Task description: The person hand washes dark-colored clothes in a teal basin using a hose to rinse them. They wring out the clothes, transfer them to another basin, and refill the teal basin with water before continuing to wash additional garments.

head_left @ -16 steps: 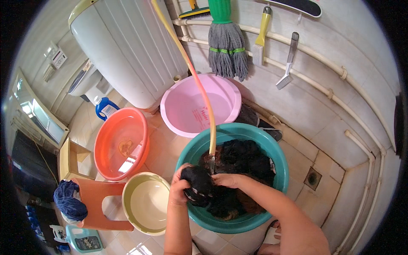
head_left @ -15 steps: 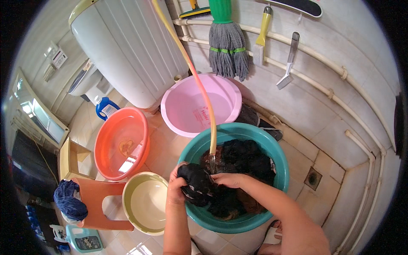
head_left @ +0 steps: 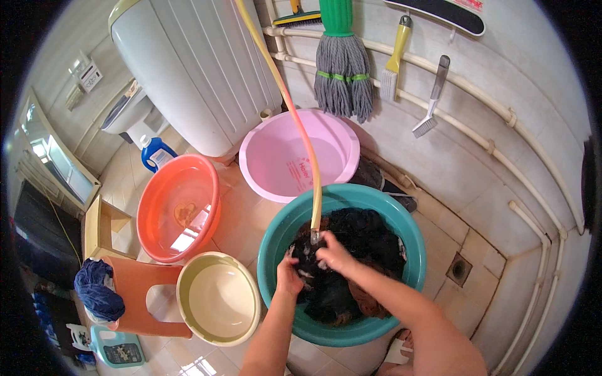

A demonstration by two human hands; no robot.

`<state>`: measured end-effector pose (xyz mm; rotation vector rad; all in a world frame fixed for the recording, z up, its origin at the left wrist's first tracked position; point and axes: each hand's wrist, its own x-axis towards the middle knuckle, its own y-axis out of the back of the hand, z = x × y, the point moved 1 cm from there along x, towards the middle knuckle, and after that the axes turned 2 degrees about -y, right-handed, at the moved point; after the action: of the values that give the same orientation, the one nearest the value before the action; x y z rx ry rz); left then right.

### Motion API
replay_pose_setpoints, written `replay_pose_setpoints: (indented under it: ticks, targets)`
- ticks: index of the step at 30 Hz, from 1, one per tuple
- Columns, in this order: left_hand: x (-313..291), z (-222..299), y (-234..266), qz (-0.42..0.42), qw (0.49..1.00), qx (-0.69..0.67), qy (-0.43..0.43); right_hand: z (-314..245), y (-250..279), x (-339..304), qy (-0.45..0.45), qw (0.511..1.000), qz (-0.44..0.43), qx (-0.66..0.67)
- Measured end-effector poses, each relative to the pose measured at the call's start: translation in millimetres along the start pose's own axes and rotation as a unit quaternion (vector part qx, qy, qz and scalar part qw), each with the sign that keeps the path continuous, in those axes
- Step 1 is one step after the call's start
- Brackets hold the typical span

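A teal basin (head_left: 419, 269) stands before me, heaped with wet black clothes (head_left: 364, 232) and a brownish piece among them. The yellow and pink hose (head_left: 297, 113) hangs down into it, and water runs from its end onto the cloth. My left hand (head_left: 290, 274) is closed around the left side of a black garment (head_left: 307, 254) with pale patches. From the right, my right hand (head_left: 335, 253) grips the same garment just below the hose end, its fingers curled and slightly blurred. Parts of both hands' fingertips are hidden in the cloth.
A pink basin (head_left: 263, 169) with water stands behind; an orange basin (head_left: 145, 219) and a cream basin (head_left: 188, 307) are at left. An orange stool (head_left: 135, 307) bears dark blue cloth (head_left: 99, 291). A mop (head_left: 343, 75) and brushes hang by wall pipes. A floor drain (head_left: 459, 269) lies right.
The bunched black garment has been lowered from the basin's left rim into the basin under the hose. My left hand moved right and inward; my right hand moved slightly up toward the hose end.
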<state>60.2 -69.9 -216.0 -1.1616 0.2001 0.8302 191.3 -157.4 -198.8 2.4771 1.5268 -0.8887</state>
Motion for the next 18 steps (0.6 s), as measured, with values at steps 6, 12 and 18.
replay_pose_setpoints:
  ticks: [6, 12, 18]
  targets:
    - [19, -23, 28, -0.109, 0.993, -0.046, -0.028, 2, -75, -51, 0.396, 0.843, 0.060, -0.358]
    - [-4, -37, -7, 0.218, 0.952, 0.212, -0.027, -9, -27, -10, 0.230, 0.869, 0.216, -0.382]
    - [-47, 18, -82, -0.050, 0.907, 0.418, -0.022, -10, 46, -22, 0.149, 0.819, 0.245, -0.497]
